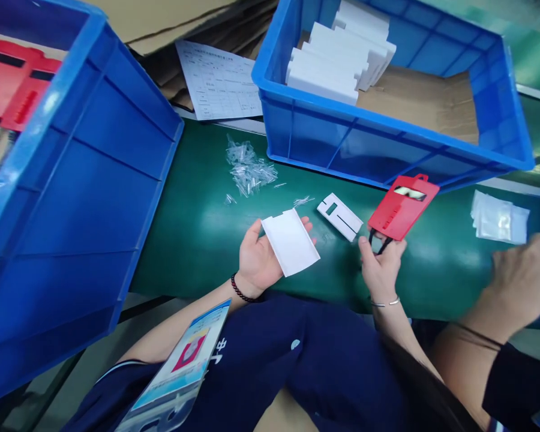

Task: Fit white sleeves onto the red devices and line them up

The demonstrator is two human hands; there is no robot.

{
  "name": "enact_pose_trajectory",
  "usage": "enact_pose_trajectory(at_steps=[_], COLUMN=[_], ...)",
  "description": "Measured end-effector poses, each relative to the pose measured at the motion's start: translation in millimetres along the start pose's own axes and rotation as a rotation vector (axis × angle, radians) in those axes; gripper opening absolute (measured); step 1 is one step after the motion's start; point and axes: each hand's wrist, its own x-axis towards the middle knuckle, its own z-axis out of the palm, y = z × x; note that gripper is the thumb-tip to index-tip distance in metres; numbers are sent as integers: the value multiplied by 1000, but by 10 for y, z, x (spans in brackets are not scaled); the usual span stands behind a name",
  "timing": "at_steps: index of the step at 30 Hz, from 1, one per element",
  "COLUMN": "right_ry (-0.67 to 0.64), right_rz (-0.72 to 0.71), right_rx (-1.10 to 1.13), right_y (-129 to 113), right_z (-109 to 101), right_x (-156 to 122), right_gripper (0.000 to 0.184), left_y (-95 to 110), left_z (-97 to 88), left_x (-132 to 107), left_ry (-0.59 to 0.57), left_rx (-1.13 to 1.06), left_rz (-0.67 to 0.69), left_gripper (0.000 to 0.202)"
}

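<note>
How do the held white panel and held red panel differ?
The white panel shows a plain face; the red panel has a window and top loop. The white panel rests on the open left hand; the red panel is gripped in the right hand. Both are roughly rectangular.

The left hand [257, 261], palm up, supports a white panel [290, 243]; the right hand [382, 270] holds a red case [404, 207] at its black-corded end. On the green tabletop [180, 240], a slotted cover [339, 215] lies between them, near loose clear pieces [252, 172]. A blue bin [310, 135] behind contains white parts [333, 57].
</note>
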Motion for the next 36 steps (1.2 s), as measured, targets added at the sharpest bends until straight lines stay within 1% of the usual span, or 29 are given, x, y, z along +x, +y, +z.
enact_pose_trajectory(at_steps=[1,2,4,6,7,9,12,14,16,19,21,24,26,28,31,33,35,36], right_ry=[0,-23,-138,-220,-247,-284,-302,-298,-297,-315,-333,-366,-384,-398,-472,-472,-410,-378], right_rz=[-27,-48,-93,-150,-176,-226,-342,-411,-464,-533,-559,-599,-656,-694,-689,-667,-629,-600], right_rx=[-23,-18,40,103,133,178,106,-22,-147,-271,-360,-467,-450,-383,-286,-276,-354,-421], right_y=[-47,-113,-280,-449,-518,-608,-654,-669,-694,-738,-752,-733,-707,-684,-634,-567,-466,-409], right_z=[-47,-81,-95,-28,29,152,270,282,272,272,292,334,353,350,308,281,281,292], right_x=[11,14,-4,-41,-58,-76,-64,-46,-36,-45,-68,-130,-177,-198,-104,50,238,328], right_gripper=[25,25,27,21,22,34,38,40,42,43,45,49,52,55,55,50,50,55], left_y=[-6,-20,-67,-125,-152,-187,-183,-164,-154,-153,-126,-1,114,217,307,332,344,349], left_z=[-6,-8,-3,14,26,51,83,99,109,111,109,117,129,134,106,67,24,5], left_x=[26,59,133,194,211,217,180,157,152,182,216,274,305,320,308,274,227,203], left_ry=[-6,-4,-10,-68,-112,-191,-249,-239,-195,-115,-94,-71,-45,-31,-52,-75,-100,-115], left_rx=[13,20,1,-43,-56,-55,-18,-13,-20,-10,7,4,-11,-35,-75,-70,-26,5], left_rz=[10,18,31,61,75,94,103,127,128,66,47,128,177,176,169,192,228,239], left_gripper=[65,67,72,76,77,82,90,90,89,87,87,88,86,85,84,75,52,44])
